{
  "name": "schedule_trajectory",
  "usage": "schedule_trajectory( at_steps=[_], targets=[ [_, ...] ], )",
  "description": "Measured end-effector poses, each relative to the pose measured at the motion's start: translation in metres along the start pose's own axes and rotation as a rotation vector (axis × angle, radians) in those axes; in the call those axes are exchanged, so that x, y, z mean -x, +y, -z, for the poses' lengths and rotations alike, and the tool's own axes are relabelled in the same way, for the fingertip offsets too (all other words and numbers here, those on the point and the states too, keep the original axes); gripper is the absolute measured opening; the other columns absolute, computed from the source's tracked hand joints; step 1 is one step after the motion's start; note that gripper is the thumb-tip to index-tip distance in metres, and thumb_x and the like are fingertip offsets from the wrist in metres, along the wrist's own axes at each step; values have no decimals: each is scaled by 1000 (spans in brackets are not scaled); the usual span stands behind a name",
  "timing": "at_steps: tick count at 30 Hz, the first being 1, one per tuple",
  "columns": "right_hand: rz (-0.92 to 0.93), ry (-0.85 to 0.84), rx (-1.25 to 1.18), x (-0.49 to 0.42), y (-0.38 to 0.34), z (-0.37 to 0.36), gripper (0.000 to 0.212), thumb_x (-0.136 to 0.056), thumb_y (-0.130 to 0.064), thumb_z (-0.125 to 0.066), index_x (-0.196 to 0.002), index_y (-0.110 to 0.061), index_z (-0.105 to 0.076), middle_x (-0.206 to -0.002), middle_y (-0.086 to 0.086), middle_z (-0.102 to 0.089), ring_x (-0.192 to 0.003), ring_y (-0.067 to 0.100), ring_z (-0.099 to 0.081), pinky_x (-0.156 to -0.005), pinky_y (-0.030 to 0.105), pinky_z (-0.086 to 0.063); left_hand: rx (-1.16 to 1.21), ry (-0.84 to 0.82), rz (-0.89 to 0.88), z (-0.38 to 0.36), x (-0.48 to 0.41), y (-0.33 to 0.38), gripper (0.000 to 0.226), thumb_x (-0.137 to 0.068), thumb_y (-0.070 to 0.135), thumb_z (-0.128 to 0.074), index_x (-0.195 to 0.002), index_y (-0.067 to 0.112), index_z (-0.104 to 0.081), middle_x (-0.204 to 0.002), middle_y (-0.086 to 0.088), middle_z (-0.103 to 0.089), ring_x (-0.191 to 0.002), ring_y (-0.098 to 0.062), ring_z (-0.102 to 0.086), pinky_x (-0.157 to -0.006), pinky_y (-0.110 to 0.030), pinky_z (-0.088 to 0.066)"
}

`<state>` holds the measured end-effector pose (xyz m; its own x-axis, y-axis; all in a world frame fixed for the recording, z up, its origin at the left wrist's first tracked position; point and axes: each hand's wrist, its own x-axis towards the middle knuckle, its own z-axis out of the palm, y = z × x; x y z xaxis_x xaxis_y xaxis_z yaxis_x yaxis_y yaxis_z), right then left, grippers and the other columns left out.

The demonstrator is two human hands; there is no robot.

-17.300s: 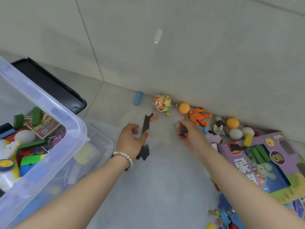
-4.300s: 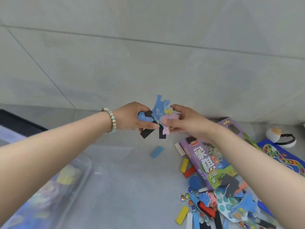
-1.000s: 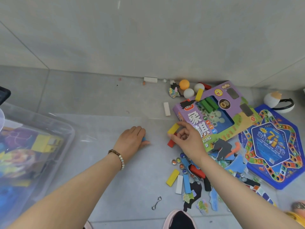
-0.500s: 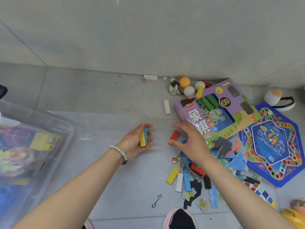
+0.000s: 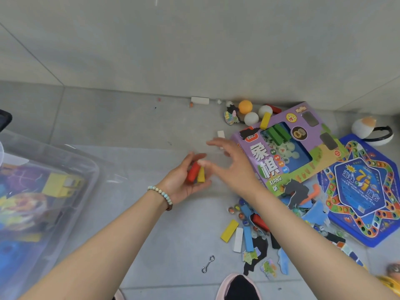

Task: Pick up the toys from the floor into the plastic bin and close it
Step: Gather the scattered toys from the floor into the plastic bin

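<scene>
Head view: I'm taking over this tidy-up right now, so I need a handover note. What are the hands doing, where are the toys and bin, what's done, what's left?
Left hand holds a red block and a yellow block, palm up. Right hand is open beside it, holding nothing.
Plastic bin stands at the left with toys in it; I cannot tell where its lid is.
Done: some toys binned, two blocks gathered.
Left: drop those blocks in, then collect the purple game box, blue game board, orange ball, white balls, loose blocks, marbles, puzzle pieces and metal hook; then close the bin.
</scene>
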<state>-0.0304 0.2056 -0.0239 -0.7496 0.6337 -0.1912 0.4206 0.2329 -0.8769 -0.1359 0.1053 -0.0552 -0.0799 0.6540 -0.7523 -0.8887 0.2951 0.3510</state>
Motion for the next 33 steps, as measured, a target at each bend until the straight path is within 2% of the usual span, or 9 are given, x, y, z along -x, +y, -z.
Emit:
schedule_trajectory(
  at_steps=[4,7,11,15,20,23,25,29,33],
  targets=[
    [-313,-40,143,-31,25,-3,41,-95,-43,-45,-126,-19,-58,-143,2,-42,-135,17,-34,-113,29,-23,29,100,-62,9,-1,9,36,-99,43,-33,-91,20,-59,-86,-3,-61,-68,-15,-56,-53,-23,-55],
    [-330,-102,219,-31,35,-10,49,-98,-44,-36,-139,-19,-44,-154,5,-27,-144,23,-19,-119,40,-13,37,103,-92,13,0,11,40,-99,45,-29,-96,19,-60,-89,-4,-64,-75,-18,-61,-58,-27,-58],
    [-365,-40,-43,-8,8,-9,48,-100,-39,-34,-142,-16,-38,-151,-1,-31,-141,11,-25,-113,21,-15,31,83,-91,10,4,8,41,-99,45,-27,-103,19,-59,-99,-5,-63,-84,-21,-63,-68,-35,-58],
    [-322,-229,-168,32,-27,2,43,-98,-45,-30,-132,-29,-51,-130,-29,-45,-120,-12,-41,-88,-5,-25,15,-3,-31,-4,5,0,46,-98,49,-25,-119,20,-54,-114,-7,-59,-94,-21,-62,-82,-42,-55],
    [-322,34,-179,60,-9,52,27,-96,-38,-41,-110,-37,-64,-127,-21,-56,-123,-1,-46,-108,20,-32,-48,21,-20,-24,8,-11,39,-97,48,-32,-97,21,-61,-92,-3,-61,-72,-13,-58,-54,-24,-56],
    [-345,-49,-7,76,23,65,23,-94,-20,-54,-112,-33,-61,-127,-14,-56,-120,0,-48,-101,11,-38,-181,89,2,-26,10,-18,39,-96,50,-34,-89,21,-59,-88,-1,-60,-68,-12,-53,-49,-19,-52],
    [-303,-119,157,83,39,61,31,-89,-17,-62,-116,-33,-58,-129,-14,-52,-122,1,-45,-107,21,-36,-210,108,20,-27,12,-22,38,-95,51,-35,-88,19,-56,-85,-1,-59,-65,-12,-51,-47,-17,-51],
    [-225,-24,466,81,52,42,37,-85,-12,-66,-120,-21,-61,-136,-4,-51,-127,12,-44,-100,16,-28,-237,134,32,-31,24,-21,36,-95,50,-37,-86,19,-54,-83,0,-59,-65,-11,-54,-46,-17,-51],
    [-320,66,316,70,20,39,29,-81,-9,-70,-108,-17,-66,-112,0,-64,-105,17,-58,-92,25,-45,-317,129,-19,-38,59,4,35,-93,51,-40,-83,21,-54,-82,3,-60,-57,-6,-61,-45,-17,-51]
  ],
)
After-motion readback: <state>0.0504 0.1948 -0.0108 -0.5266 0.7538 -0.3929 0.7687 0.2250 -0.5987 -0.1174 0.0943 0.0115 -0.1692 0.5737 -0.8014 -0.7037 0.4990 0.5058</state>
